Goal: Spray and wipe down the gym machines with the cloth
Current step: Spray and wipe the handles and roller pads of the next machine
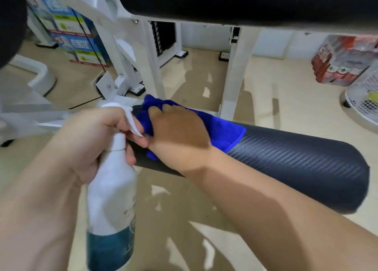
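Blue cloth (223, 131) drapes the black ribbed roller pad (296, 160), white spray bottle (111, 189) upright alongside.

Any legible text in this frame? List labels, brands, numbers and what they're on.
Nothing reads cleanly.
Blue cartons at upper left: large white characters and yellow panels, too blurred to read.
Spray bottle: small print on the body, too blurred.
Red shrink-wrapped packs at right: labels too small.
Blue cloth and black roller pad: no print visible.
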